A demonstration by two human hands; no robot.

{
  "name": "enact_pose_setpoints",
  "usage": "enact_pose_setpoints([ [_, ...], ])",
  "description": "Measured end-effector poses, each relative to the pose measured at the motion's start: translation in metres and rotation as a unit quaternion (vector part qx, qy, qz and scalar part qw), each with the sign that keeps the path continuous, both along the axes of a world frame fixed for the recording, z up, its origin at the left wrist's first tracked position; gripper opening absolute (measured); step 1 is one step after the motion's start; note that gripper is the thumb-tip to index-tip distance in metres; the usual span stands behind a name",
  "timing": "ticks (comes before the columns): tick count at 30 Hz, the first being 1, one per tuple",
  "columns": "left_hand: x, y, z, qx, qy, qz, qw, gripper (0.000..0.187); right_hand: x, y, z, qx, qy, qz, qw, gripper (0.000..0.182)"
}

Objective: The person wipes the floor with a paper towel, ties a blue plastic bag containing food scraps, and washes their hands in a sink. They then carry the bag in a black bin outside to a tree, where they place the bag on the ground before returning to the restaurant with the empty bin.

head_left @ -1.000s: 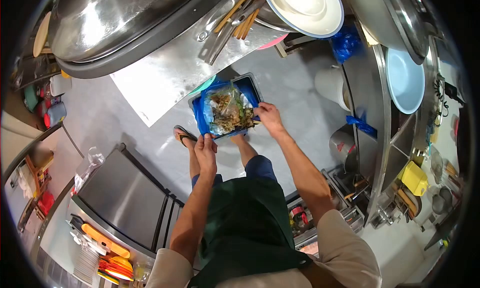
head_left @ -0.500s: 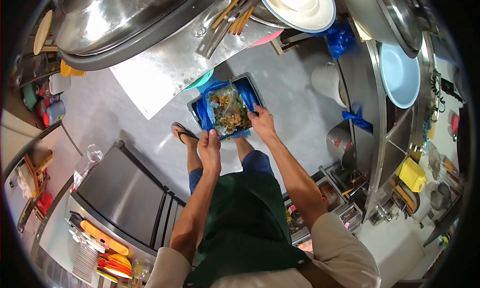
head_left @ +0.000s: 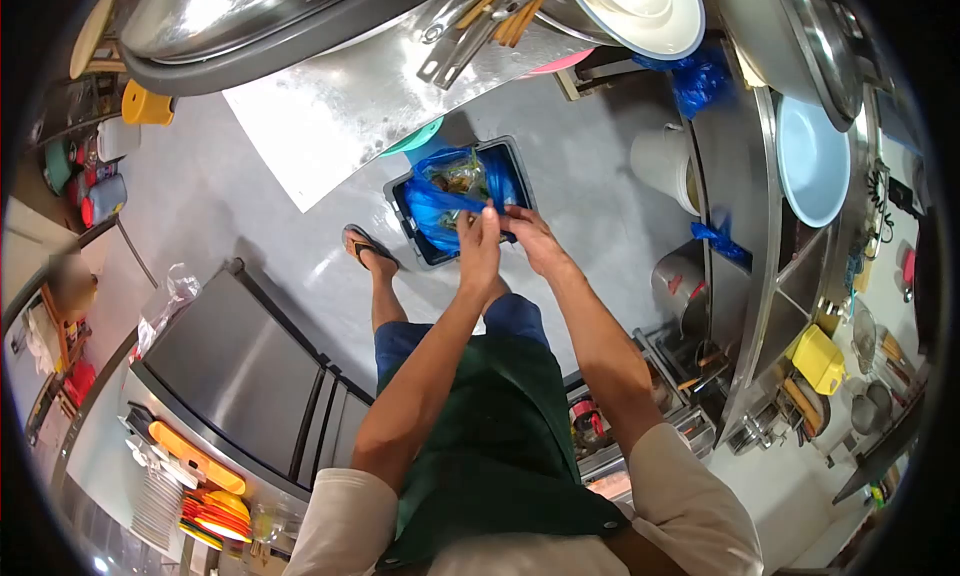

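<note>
Both of my hands meet at the near right edge of a blue plastic bag. My left hand is closed on the bag's edge, its thumb up. Beside it, my right hand pinches gathered plastic of the same bag. The bag lines a dark grey bin on the floor. Food scraps and clear plastic show through the bag's opening, partly covered by the blue film.
A steel table with a paper sheet stands ahead. Steel cabinets are at the left. A white bucket, a metal pot and a counter with a blue basin are at the right. My sandalled foot is left of the bin.
My left hand has moved right, drawing the bag's left edge across toward my right hand. The scraps are now more covered by blue plastic.
</note>
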State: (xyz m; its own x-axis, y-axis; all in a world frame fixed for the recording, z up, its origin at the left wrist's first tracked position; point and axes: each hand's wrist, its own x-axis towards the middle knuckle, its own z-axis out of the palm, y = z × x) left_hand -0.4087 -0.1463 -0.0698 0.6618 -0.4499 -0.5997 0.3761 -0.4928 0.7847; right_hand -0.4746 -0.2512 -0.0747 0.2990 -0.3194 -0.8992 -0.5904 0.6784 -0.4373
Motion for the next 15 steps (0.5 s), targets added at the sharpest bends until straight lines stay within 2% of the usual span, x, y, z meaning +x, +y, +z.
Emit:
enact_pose_setpoints([
  [3, 0.01, -0.019, 0.011, -0.022, 0.072, -0.035, 0.997, 0.073, -0.009, -0.005, -0.001, 0.018, -0.049, -0.015, 0.999, 0.069],
  [4, 0.014, -0.016, 0.005, -0.048, 0.123, -0.065, 0.989, 0.067, -0.007, -0.005, 0.003, 0.008, -0.03, -0.018, 0.999, 0.059],
  [7, 0.037, 0.003, -0.009, -0.002, 0.2, -0.235, 0.951, 0.058, 0.005, -0.005, 0.023, -0.07, 0.013, -0.052, 0.996, 0.044],
  [8, 0.04, 0.013, -0.011, -0.001, 0.169, -0.219, 0.961, 0.052, -0.001, -0.008, 0.015, -0.056, -0.01, -0.045, 0.997, 0.039],
  [9, 0.042, 0.017, -0.011, 0.002, 0.031, -0.216, 0.976, 0.056, -0.005, -0.016, 0.008, -0.043, -0.034, -0.037, 0.998, 0.035],
  [11, 0.036, 0.027, -0.01, 0.016, -0.237, -0.198, 0.951, 0.065, -0.018, -0.017, -0.004, -0.033, -0.055, -0.036, 0.997, 0.028],
  [12, 0.035, 0.023, -0.006, 0.027, -0.305, -0.246, 0.92, 0.084, -0.014, -0.016, 0.0, -0.039, -0.057, -0.042, 0.997, 0.026],
  [15, 0.024, 0.019, -0.026, 0.017, -0.354, -0.359, 0.864, 0.082, -0.008, -0.016, 0.009, -0.027, -0.063, -0.061, 0.996, 0.022],
])
